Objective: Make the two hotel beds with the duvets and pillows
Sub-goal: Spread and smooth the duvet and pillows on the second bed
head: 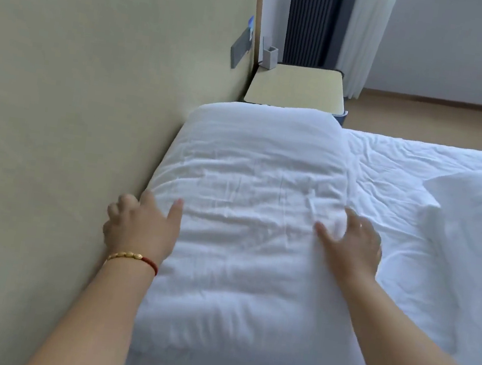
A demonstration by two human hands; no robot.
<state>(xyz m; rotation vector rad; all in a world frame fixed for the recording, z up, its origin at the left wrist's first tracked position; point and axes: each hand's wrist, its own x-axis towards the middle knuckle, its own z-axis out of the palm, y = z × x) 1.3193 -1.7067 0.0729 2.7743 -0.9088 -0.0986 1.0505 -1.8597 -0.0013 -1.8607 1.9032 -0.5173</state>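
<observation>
The plump white rectangular fabric pillow lies flat at the head of the bed, its long left edge pressed against the beige padded headboard panel. Its cover is wrinkled, with shallow creases running across the middle. It rests on the creased white bed sheet. A second white pillow or folded duvet lies at the right edge of the view; which of the two it is cannot be determined.

The left hand sits at the pillow's left edge, between pillow and headboard. Its fingers are spread apart and relaxed, with the index finger extended onto the cover and the others loosely bent against the headboard. A gold-bead and red-cord bracelet circles the left wrist.

The right hand rests palm-down on the pillow's right edge, its fingers spread apart and nearly straight, gripping nothing. Both forearms are bare and extend from the lower edge of the view.

Beyond the pillow stands a beige-topped bedside surface carrying a small grey holder. A grey wall switch panel is mounted on the headboard. No writing is legible.
</observation>
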